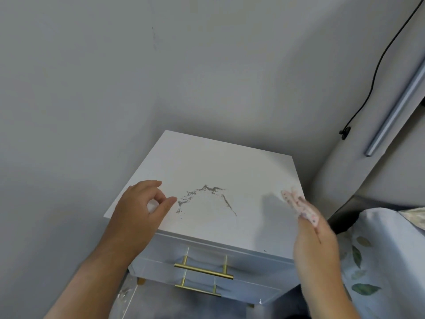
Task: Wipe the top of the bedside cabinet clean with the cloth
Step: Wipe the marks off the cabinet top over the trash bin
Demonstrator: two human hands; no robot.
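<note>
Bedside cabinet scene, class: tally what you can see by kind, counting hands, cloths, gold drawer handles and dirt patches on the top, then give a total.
Hands: 2, the left hand and the right hand
Cloths: 1, the spotted cloth in the right hand
Gold drawer handles: 2, the upper handle and the lower handle
Dirt patches: 1, the grey dirt smear on the cabinet top
Total: 6

Grey painted walls [92,77] met in a corner. A black cable [377,72] ran down the right wall beside a slanted grey metal bar [395,111]. Leaf-print bedding [377,261] lay at right; grey floor [161,302] below.
</note>
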